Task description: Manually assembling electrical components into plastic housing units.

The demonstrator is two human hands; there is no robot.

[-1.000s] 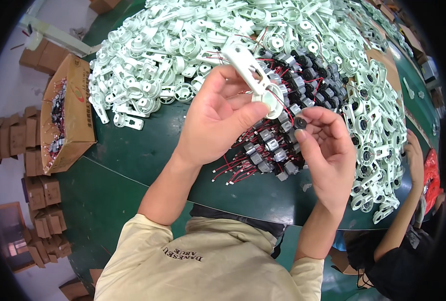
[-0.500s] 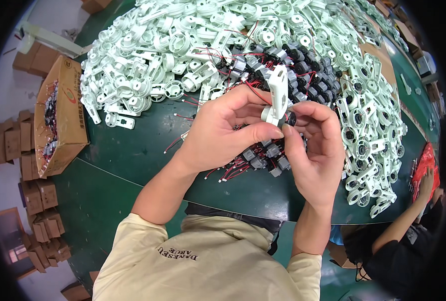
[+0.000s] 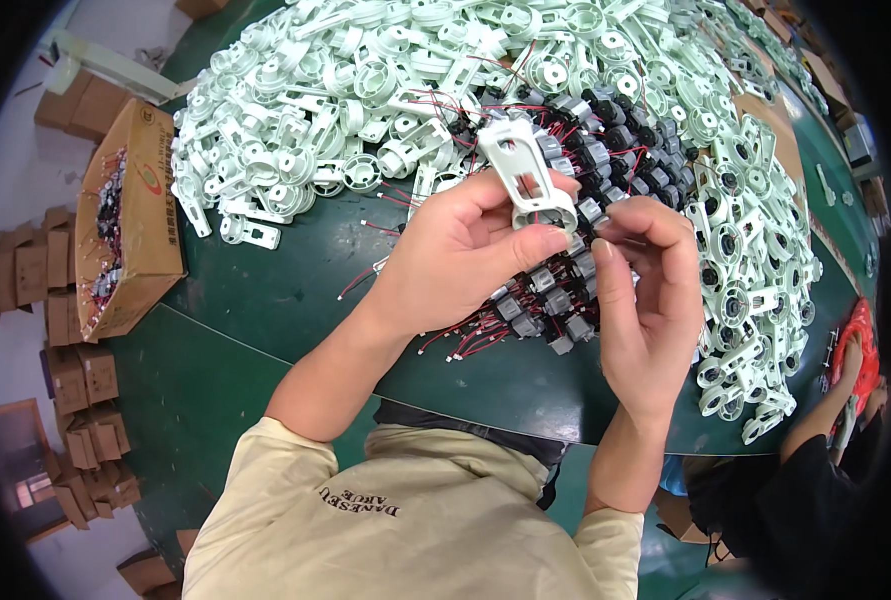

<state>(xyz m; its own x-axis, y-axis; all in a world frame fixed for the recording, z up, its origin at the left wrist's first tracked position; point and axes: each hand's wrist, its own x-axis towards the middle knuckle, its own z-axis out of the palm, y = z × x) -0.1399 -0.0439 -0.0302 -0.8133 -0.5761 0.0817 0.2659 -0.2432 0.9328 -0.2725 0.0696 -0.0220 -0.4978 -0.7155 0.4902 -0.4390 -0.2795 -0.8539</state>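
Pale mint-green slotted plastic housing (image 3: 514, 166) held up in the air over the near edge of a heap of small grey-and-black motors (image 3: 555, 300) with red leads. Long axis slants in view from upper left to lower right — the slotted arm's blunt end points up and away from the wearer, the round cup end down toward the wearer and a little right. Left hand (image 3: 460, 255) clamped on the cup end, thumb in front, fingers behind. Right hand (image 3: 655, 310) just beside it, thumb and forefinger tips bent toward each other; cannot tell whether something small sits between them. Farther out on the green table (image 3: 285, 290): a big heap of like housings (image 3: 355, 90) beyond and to the left, and at right a spread of housings fitted with black round parts (image 3: 735, 305). Writing: dark lettering across the chest of the beige shirt (image 3: 415, 530), upside down in view; a red emblem and dark characters on the side of the open carton (image 3: 160, 240) at left — more motors inside. Far right, a co-worker's forearm (image 3: 820, 412) beside a red plastic bag (image 3: 865, 340).
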